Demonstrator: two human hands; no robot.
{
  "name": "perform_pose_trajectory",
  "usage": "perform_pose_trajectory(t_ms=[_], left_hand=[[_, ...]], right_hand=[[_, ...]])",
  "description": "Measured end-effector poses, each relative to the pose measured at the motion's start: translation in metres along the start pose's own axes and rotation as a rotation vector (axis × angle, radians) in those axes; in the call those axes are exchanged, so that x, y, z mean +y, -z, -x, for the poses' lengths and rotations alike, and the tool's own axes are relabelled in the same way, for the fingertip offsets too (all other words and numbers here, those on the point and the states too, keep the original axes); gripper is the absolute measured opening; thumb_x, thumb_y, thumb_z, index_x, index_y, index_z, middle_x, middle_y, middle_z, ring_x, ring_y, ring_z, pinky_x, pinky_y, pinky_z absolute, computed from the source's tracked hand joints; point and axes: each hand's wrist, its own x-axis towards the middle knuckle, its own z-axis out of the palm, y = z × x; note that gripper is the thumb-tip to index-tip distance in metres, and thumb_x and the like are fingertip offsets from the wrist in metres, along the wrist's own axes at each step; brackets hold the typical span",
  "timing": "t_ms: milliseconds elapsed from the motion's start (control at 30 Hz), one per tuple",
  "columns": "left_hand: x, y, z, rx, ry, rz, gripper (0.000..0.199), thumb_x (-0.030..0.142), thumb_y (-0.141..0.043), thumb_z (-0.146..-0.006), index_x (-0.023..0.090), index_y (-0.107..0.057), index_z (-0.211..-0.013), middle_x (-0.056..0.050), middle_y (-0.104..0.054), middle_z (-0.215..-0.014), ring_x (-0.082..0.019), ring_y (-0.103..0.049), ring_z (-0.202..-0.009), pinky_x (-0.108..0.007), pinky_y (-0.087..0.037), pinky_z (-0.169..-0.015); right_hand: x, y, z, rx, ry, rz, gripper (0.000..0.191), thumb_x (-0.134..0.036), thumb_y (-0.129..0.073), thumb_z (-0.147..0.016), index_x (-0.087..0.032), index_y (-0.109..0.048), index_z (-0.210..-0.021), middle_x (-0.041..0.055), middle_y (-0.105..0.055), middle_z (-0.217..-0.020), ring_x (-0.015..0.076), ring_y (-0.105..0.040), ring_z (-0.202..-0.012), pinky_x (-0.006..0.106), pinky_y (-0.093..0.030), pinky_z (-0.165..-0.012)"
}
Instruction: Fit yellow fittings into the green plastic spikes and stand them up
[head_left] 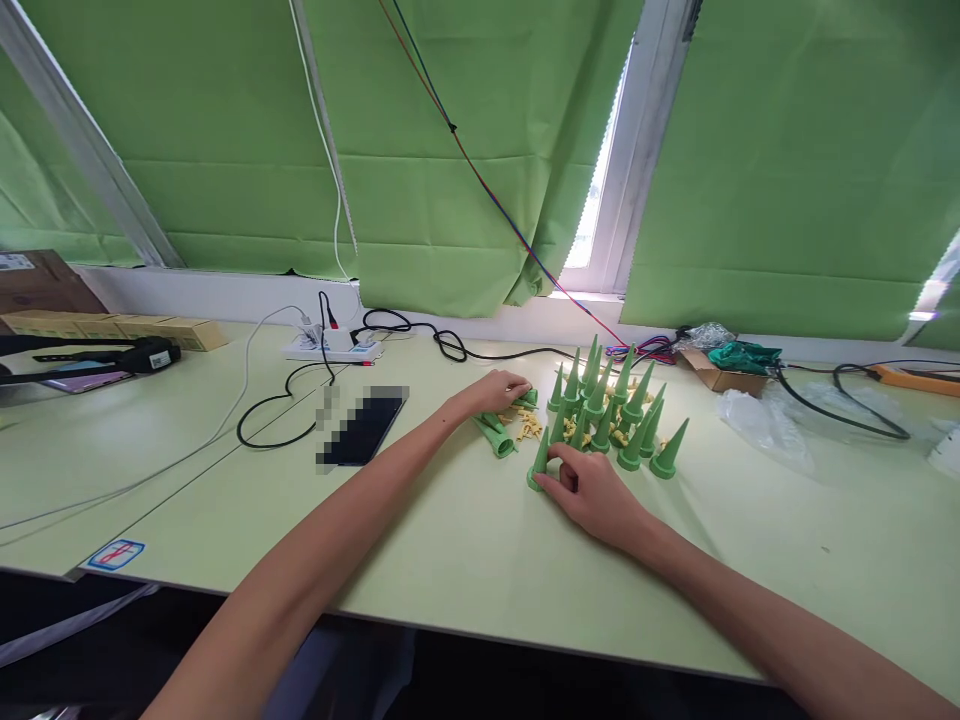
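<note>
Green pointed cones (596, 397) with round bases stand upright in a close group, with small pale yellow pieces (529, 424) scattered among and beside them. My right hand (596, 495) pinches the base of an upright green cone (539, 462) at the group's near left corner, thumb and index finger on it. Farther left, my left hand (495, 392) reaches to a green cone lying on its side (527, 398); its fingers are bent together on that cone and partly hide it. Just nearer to me, more green cones lie flat (495, 435), the open end of one facing me.
A dark phone (367, 428), partly blurred out, lies left of my left forearm. Behind it are a power strip (334, 348) and black cables (457, 345). At the right are a small cardboard box (724, 375) and a clear plastic bag (765, 425).
</note>
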Motion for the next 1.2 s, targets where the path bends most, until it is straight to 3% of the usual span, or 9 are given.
perform_pose_trajectory(t_ms=[200, 433, 767, 1000, 1200], left_hand=[[0.010, 0.000, 0.017, 0.035, 0.032, 0.034, 0.032, 0.037, -0.050, -0.091, 0.019, -0.075, -0.097, -0.005, -0.076, -0.092, -0.018, -0.063, -0.083, -0.025, -0.047, -0.079], [0.025, -0.010, 0.031, 0.114, 0.076, 0.025, 0.034, 0.033, -0.042, -0.094, 0.018, -0.071, -0.085, -0.005, -0.072, -0.077, -0.018, -0.061, -0.073, -0.027, -0.045, -0.072], [0.042, -0.004, 0.044, 0.241, 0.029, 0.004, 0.028, 0.028, -0.042, -0.094, 0.017, -0.068, -0.097, -0.006, -0.072, -0.100, -0.020, -0.062, -0.089, -0.030, -0.044, -0.082], [0.053, -0.007, 0.057, 0.103, 0.022, -0.156, 0.014, 0.018, -0.054, -0.078, 0.018, -0.067, -0.072, -0.007, -0.070, -0.075, -0.024, -0.061, -0.080, -0.031, -0.040, -0.071], [0.054, -0.016, 0.057, 0.071, 0.063, -0.165, 0.010, 0.018, -0.054, -0.074, 0.018, -0.064, -0.071, -0.006, -0.070, -0.072, -0.024, -0.060, -0.078, -0.037, -0.036, -0.078]], right_hand=[[-0.001, 0.000, 0.001, -0.008, -0.010, -0.006, 0.010, -0.030, -0.057, -0.090, -0.020, -0.058, -0.091, -0.0066, -0.052, -0.054, 0.0132, -0.047, -0.051, 0.025, -0.034, -0.055], [0.000, 0.000, 0.000, -0.005, -0.005, 0.017, 0.009, -0.029, -0.057, -0.090, -0.021, -0.057, -0.091, -0.0069, -0.051, -0.053, 0.0133, -0.047, -0.050, 0.025, -0.033, -0.054], [0.002, 0.000, -0.002, 0.032, -0.024, 0.067, 0.008, -0.027, -0.056, -0.089, -0.021, -0.055, -0.084, -0.0050, -0.054, -0.054, 0.0145, -0.050, -0.052, 0.025, -0.032, -0.054], [0.001, 0.002, -0.002, 0.047, -0.045, 0.067, 0.014, -0.025, -0.057, -0.087, -0.022, -0.049, -0.076, -0.0048, -0.053, -0.054, 0.0144, -0.047, -0.050, 0.026, -0.031, -0.052], [0.001, 0.002, -0.002, 0.042, -0.048, 0.048, 0.019, -0.025, -0.056, -0.086, -0.022, -0.043, -0.073, -0.0048, -0.053, -0.054, 0.0137, -0.046, -0.049, 0.026, -0.030, -0.052]])
